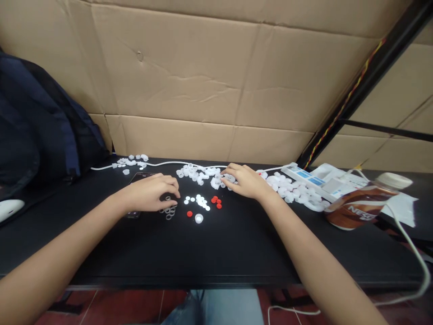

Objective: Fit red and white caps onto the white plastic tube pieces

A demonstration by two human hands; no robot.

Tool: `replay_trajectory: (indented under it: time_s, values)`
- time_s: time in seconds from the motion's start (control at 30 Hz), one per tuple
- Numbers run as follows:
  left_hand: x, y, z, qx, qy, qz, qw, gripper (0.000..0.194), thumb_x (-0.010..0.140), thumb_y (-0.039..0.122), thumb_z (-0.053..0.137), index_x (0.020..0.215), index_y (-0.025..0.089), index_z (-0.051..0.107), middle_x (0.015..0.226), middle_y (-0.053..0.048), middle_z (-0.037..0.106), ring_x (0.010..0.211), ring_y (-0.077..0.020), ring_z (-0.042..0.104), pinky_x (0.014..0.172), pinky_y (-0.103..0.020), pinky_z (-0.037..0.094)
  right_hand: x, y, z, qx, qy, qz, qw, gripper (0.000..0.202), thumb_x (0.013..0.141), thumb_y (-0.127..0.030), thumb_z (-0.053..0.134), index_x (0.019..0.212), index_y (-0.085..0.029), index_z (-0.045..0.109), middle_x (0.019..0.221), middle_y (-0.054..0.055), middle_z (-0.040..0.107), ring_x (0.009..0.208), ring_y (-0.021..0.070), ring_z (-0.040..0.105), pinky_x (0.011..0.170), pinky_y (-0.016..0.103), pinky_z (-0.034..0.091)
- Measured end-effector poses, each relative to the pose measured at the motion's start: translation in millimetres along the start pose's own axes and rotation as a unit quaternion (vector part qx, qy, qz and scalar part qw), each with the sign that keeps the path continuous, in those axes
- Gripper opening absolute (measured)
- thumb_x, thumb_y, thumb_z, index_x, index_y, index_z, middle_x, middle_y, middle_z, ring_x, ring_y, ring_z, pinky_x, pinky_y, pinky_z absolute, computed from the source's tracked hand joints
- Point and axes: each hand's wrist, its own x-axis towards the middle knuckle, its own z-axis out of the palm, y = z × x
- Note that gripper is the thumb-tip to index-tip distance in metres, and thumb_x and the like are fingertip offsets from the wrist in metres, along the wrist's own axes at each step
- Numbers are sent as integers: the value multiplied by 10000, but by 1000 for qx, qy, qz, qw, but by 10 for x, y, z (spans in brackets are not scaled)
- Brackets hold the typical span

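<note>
My left hand (156, 191) is over several clear rings (170, 213) on the black table, its thumb and fingers curved with a gap between them. Its fingertips are close to the rings; whether they touch one I cannot tell. At the right edge of a heap of translucent white caps (194, 172), my right hand (246, 180) reaches in with thumb and fingers apart. Between the hands lie several small white discs (199, 200), a cluster of red caps (216, 201), a single red cap (189, 214) and a larger white cap (199, 218). A dark phone (134, 214) is partly hidden under my left hand.
More white caps (293, 189) are heaped at right, beside a white and blue power strip (307, 176) and a Nescafé bottle (361, 207). A dark backpack (43, 122) stands at left, near a white mouse (10, 208). Cardboard (189, 76) lines the back; a white cable (162, 163) runs along it.
</note>
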Motion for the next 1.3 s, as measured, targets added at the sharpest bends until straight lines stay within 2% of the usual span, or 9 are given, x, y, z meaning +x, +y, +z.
replay_trajectory:
  time_s: [0.17, 0.3, 0.43, 0.6, 0.77, 0.93, 1.17, 1.3]
  values:
    - [6, -42, 76, -26, -34, 18, 999, 163, 905, 313, 574, 951, 240, 713, 969, -12, 674, 938, -175, 603, 901, -320, 369, -10, 8, -29, 5, 2, 14, 1000, 353, 972, -387, 392, 1091, -197, 665, 1032, 94, 627, 882, 227, 607, 820, 387, 447]
    - [20, -5, 72, -63, -33, -10, 997, 143, 898, 288, 580, 840, 215, 689, 875, -3, 674, 865, -164, 591, 850, -311, 394, -18, 44, -13, 10, 4, 12, 1000, 352, 970, -387, 394, 1104, -203, 662, 1044, 94, 627, 918, 235, 609, 851, 394, 444]
    - [58, 169, 78, -180, 4, -9, 984, 121, 898, 284, 598, 881, 198, 683, 889, -13, 662, 813, -141, 594, 758, -267, 445, -20, 64, 9, 13, 3, 9, 1000, 327, 958, -376, 426, 1109, -202, 658, 1053, 93, 625, 938, 236, 610, 855, 390, 447]
    - [111, 404, 208, -288, 20, 25, 957, 136, 905, 289, 611, 912, 194, 707, 898, -24, 668, 791, -124, 617, 746, -247, 483, -20, 41, 5, 8, 3, 15, 1000, 334, 961, -389, 423, 1087, -193, 663, 1034, 91, 626, 910, 230, 612, 830, 385, 451]
    - [130, 436, 339, -273, 49, 25, 961, 161, 934, 261, 567, 994, 211, 708, 949, -30, 689, 864, -137, 646, 804, -264, 495, -24, 34, -4, 10, 2, 15, 1000, 331, 960, -398, 434, 1098, -200, 661, 1040, 88, 628, 902, 223, 613, 833, 385, 445]
    - [121, 422, 344, -237, 64, 29, 969, 209, 953, 249, 524, 1078, 230, 690, 1027, -43, 652, 936, -143, 625, 862, -276, 486, -25, 18, 17, 14, -1, 12, 1000, 336, 959, -396, 432, 1103, -200, 663, 1060, 88, 631, 872, 221, 615, 830, 395, 440]
    - [90, 469, 315, -175, 18, 51, 983, 169, 908, 266, 587, 1045, 259, 685, 1052, -30, 634, 986, -168, 589, 919, -310, 423, 2, -149, 97, 57, 17, -10, 998, 265, 937, -401, 473, 970, -217, 661, 962, 62, 602, 841, 197, 592, 776, 340, 447]
    - [103, 472, 338, -158, 9, 59, 986, 149, 904, 248, 596, 1031, 260, 672, 1042, -16, 636, 972, -159, 584, 916, -305, 390, 18, -178, 161, 38, 8, 2, 999, 251, 885, -433, 553, 890, -192, 623, 913, 65, 581, 779, 194, 571, 706, 325, 442]
